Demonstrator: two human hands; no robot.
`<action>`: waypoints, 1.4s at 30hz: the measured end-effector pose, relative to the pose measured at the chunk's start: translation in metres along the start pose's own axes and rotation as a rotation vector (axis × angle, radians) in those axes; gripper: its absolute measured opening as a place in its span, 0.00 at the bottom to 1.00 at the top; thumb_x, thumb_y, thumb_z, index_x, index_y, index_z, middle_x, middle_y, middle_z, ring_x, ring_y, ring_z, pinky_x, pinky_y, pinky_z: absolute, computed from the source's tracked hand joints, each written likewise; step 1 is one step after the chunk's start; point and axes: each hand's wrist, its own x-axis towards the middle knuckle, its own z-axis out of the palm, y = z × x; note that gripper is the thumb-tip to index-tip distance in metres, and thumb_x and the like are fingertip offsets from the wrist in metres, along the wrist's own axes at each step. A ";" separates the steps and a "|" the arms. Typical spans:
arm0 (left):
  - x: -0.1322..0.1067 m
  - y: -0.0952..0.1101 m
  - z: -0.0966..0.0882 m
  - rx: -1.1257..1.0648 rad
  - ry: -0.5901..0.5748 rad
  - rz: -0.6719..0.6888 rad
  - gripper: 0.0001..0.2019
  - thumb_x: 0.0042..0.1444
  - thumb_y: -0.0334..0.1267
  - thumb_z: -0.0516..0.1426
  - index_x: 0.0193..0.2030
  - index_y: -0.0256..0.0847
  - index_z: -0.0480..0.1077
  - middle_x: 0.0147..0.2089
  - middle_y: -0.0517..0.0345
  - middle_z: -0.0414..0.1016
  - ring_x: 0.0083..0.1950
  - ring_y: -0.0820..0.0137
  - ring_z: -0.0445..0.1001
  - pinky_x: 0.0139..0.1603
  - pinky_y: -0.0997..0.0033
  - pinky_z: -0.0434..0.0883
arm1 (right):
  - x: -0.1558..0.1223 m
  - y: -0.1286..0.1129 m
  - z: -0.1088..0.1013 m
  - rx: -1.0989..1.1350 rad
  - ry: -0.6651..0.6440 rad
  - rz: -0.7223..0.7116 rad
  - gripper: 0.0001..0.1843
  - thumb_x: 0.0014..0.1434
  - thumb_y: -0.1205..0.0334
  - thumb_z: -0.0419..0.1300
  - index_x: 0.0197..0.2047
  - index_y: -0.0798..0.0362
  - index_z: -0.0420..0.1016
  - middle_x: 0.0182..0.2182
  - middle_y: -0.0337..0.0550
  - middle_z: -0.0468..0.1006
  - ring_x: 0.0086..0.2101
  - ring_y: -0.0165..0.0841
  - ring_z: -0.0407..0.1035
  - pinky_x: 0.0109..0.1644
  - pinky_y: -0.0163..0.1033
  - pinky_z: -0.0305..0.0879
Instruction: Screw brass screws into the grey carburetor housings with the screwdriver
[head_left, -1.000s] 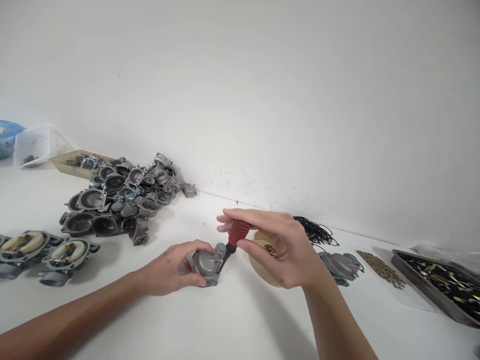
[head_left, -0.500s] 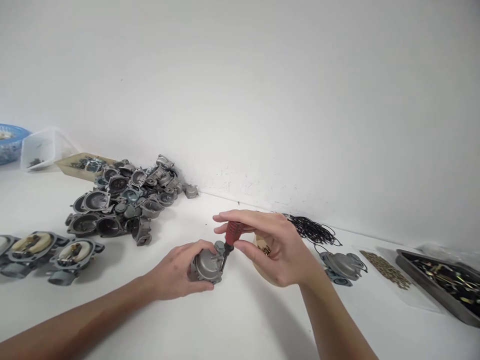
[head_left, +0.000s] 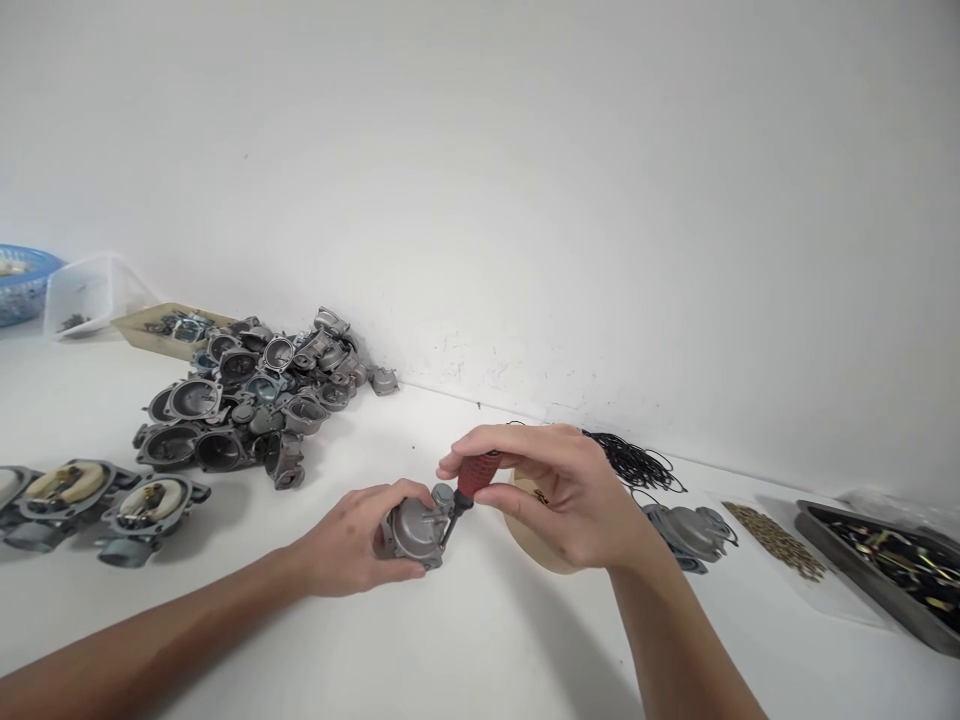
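Found grey housing at worktop centre, clasped by left hand from 9 o'clock. Found right hand pinching red-handled screwdriver, tip at housing's 2 o'clock edge. Judged liable to slip: slanted shaft, fingertip hold only; could jab left hand.

Beyond left hand: pile of grey carb bodies, two float-fitted carbs further left; right hand: tan bowl just behind, black gaskets beyond, grey cover, brass screws, dark tray to its right.
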 end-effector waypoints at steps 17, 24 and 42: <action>0.002 -0.007 0.000 -0.168 -0.058 -0.042 0.25 0.58 0.37 0.70 0.60 0.50 0.68 0.49 0.60 0.80 0.43 0.66 0.75 0.41 0.69 0.71 | -0.001 0.010 -0.002 0.102 0.025 0.045 0.27 0.70 0.74 0.63 0.66 0.42 0.78 0.50 0.44 0.86 0.49 0.36 0.83 0.55 0.47 0.85; 0.001 -0.011 0.004 -0.266 -0.060 -0.068 0.26 0.56 0.38 0.70 0.60 0.48 0.69 0.50 0.58 0.80 0.41 0.67 0.76 0.38 0.71 0.72 | 0.000 0.013 -0.002 0.023 0.127 -0.066 0.28 0.59 0.71 0.76 0.60 0.43 0.82 0.35 0.37 0.87 0.36 0.33 0.83 0.45 0.42 0.85; -0.010 0.008 0.016 0.186 0.161 -0.061 0.28 0.54 0.42 0.70 0.60 0.53 0.68 0.65 0.56 0.76 0.44 0.61 0.81 0.45 0.63 0.77 | 0.004 0.003 0.003 -0.284 0.243 0.012 0.23 0.60 0.63 0.77 0.57 0.44 0.83 0.37 0.36 0.86 0.36 0.31 0.80 0.48 0.41 0.85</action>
